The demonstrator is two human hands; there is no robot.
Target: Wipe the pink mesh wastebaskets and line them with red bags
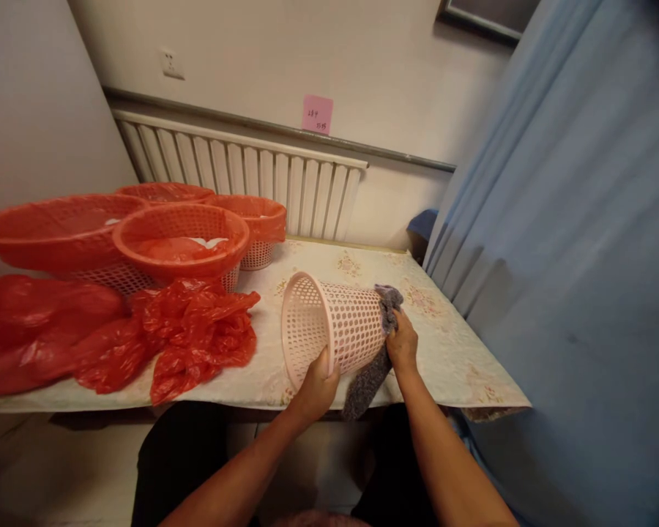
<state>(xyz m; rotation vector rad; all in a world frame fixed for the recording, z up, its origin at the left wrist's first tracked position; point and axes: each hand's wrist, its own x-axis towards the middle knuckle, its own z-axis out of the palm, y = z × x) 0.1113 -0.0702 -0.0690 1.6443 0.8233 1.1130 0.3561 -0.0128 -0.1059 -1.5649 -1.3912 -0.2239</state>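
A pale pink perforated plastic basket (337, 326) lies tipped on its side above the table's front edge, its open mouth facing left. My left hand (317, 386) grips the basket's rim from below, fingers closed around it. My right hand (402, 342) presses a grey cloth (369, 377) against the basket's bottom end, fingers closed on the cloth. The cloth hangs down past the table edge.
Crumpled red plastic bags (198, 333) lie on the flowered tablecloth (450, 351) to the left. Behind them stand several baskets lined with red bags (181, 238). A white radiator (241, 172) runs along the back wall. A blue curtain (571, 241) hangs close on the right.
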